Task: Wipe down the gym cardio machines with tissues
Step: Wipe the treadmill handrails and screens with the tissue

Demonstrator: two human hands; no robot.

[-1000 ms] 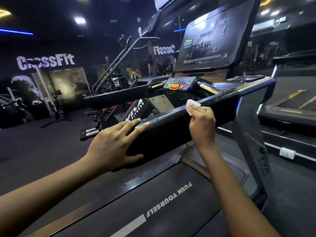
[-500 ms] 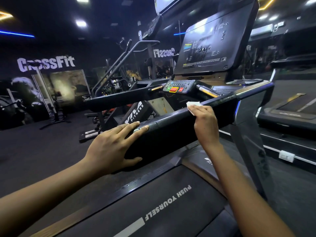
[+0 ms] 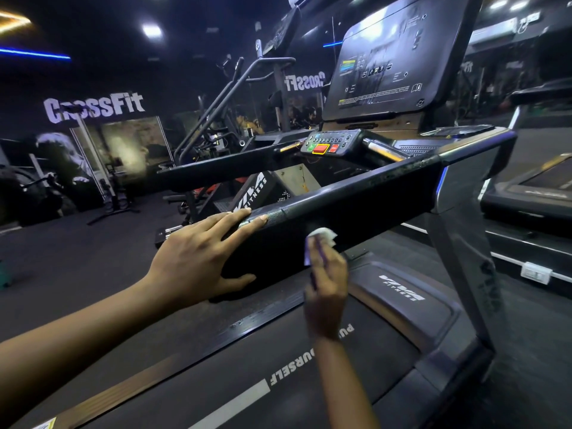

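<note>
A black treadmill fills the view, its right handrail [image 3: 365, 193] running diagonally across the middle. My left hand [image 3: 201, 258] rests on the rail's near end, fingers straight along its top and thumb under its side. My right hand [image 3: 326, 280] holds a small white tissue [image 3: 322, 235] against the lower side face of the same rail, just right of the left hand. The hand is blurred. Most of the tissue is hidden behind the fingers.
The treadmill's belt [image 3: 278, 385] lies below the hands, its console screen [image 3: 390, 57] and button panel [image 3: 331, 144] ahead. The left handrail [image 3: 216, 168] is beyond. Another treadmill [image 3: 538, 187] stands on the right, and a stair machine [image 3: 235, 97] on the left.
My right hand with the tissue has dropped from the top of the rail, further along, to its lower side near the left hand. The left hand has stayed in place.
</note>
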